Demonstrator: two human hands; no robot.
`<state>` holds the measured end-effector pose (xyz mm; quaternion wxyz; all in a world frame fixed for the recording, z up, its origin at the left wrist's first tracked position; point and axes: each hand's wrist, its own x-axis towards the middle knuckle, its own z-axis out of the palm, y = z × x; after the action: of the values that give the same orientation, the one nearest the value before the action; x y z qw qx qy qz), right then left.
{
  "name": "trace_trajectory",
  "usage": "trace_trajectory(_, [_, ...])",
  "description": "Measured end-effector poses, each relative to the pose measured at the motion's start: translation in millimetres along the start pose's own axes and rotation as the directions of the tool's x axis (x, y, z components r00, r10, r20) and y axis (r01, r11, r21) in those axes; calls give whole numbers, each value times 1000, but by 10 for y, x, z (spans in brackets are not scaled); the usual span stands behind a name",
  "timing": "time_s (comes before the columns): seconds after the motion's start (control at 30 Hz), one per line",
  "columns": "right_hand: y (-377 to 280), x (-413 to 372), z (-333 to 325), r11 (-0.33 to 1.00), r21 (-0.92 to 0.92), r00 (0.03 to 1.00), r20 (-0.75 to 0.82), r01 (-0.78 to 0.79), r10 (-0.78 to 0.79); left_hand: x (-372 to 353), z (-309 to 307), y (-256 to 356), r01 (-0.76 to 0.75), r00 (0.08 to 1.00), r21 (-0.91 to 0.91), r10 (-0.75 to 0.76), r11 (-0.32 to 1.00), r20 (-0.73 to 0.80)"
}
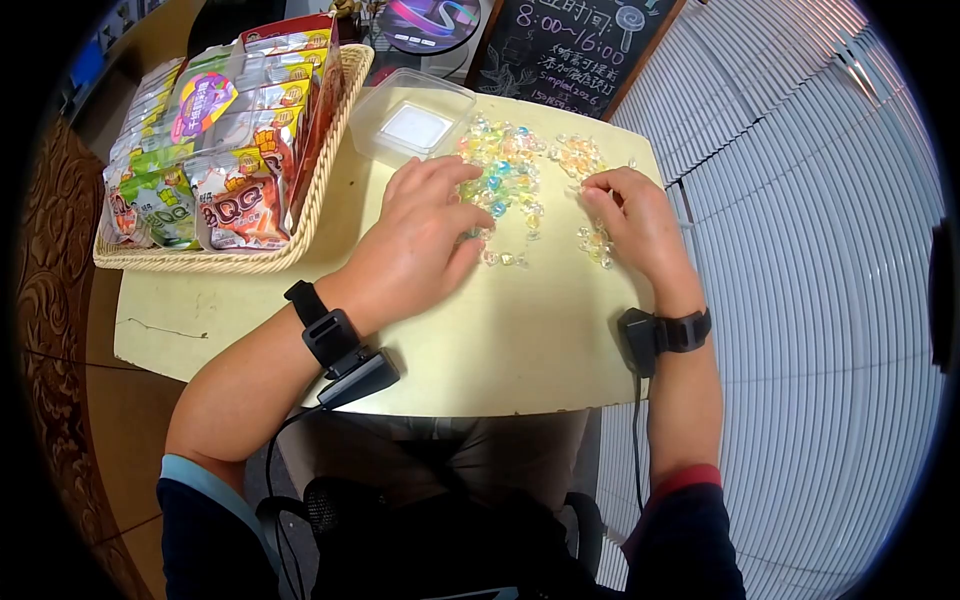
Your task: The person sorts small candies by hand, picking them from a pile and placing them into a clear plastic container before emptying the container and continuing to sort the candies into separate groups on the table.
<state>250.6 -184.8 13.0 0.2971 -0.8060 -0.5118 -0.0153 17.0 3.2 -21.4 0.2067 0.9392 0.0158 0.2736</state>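
Note:
Small clear-wrapped candies in yellow, blue and pink form a larger pile (505, 170) on the pale yellow table (500, 340). A smaller group of orange-yellow candies (577, 155) lies to its right, with several more (596, 243) below. My left hand (428, 225) rests at the left edge of the larger pile, fingers spread over or against the candies. By the smaller group, my right hand (635, 218) has thumb and index finger pinched together; what they hold, if anything, is too small to tell. An open transparent plastic box (415, 125) stands behind my left hand.
A wicker basket (318, 190) full of snack packets (240, 200) stands at the table's left. Behind the table are a chalkboard sign (570, 55) and a round dark disc (430, 22). White blinds (800, 300) run along the right side. Cables hang from both wrist devices.

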Motion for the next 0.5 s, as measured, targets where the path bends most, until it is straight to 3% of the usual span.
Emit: trace_trajectory(0.5, [167,17,15,999,-1,999,27,-39,39,-19,27,5,-30,999,17,29,999,39])
